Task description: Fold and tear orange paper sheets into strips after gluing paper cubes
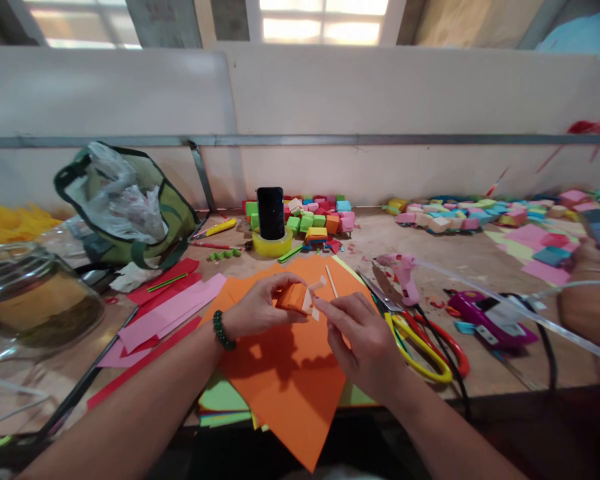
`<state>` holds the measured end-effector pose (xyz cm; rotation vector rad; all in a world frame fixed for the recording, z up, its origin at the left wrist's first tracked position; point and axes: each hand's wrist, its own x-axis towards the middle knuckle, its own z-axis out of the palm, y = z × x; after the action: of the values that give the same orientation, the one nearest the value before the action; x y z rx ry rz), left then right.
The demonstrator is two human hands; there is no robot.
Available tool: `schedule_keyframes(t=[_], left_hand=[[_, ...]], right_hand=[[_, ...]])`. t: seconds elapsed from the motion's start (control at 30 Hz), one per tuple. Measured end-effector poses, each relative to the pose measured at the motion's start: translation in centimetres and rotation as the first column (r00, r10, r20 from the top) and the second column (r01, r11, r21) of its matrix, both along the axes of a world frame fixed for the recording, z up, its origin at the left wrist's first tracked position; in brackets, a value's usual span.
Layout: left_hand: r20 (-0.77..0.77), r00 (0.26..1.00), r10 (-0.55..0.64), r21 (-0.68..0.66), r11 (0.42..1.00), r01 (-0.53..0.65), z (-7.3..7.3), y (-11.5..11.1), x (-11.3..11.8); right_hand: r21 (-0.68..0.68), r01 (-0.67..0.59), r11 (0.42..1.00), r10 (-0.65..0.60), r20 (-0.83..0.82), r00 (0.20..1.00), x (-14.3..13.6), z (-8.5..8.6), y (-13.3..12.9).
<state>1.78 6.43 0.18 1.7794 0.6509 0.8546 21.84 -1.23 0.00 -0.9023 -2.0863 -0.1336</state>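
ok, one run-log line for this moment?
left hand: holds orange paper piece | right hand: index fingertip at pale flaps, contact unclear | beneath: orange sheet | right side: pink glue gun, yellow-handled scissors

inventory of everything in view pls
folded piece: 1, orange, centre
sheet: 1, orange, centre front
strips: several, pink and red, left
jar: 1, clear, left
bag: 1, green, left
knife: 1, yellow, back
phone: 1, black, back
tape roll: 1, yellow, by phone
paper blocks: many, mixed, back
glue gun: 1, pink, right
scissors: unclear, yellow and red, right
device: 1, purple, right
co-worker's hand: 1, right edge
bracelet: 1, green, left wrist
left hand: 1, holding piece
right hand: 1, beside piece
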Motion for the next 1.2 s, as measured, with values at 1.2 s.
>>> schedule_keyframes(t=[1.2], left_hand=[[0.088, 0.983, -0.160, -0.293, 0.939, 0.179, 0.7, -0.6, 0.3]], right_hand=[[0.000, -0.135, 0.991, 0.135, 0.008, 0.991, 0.9, 0.1, -0.8]])
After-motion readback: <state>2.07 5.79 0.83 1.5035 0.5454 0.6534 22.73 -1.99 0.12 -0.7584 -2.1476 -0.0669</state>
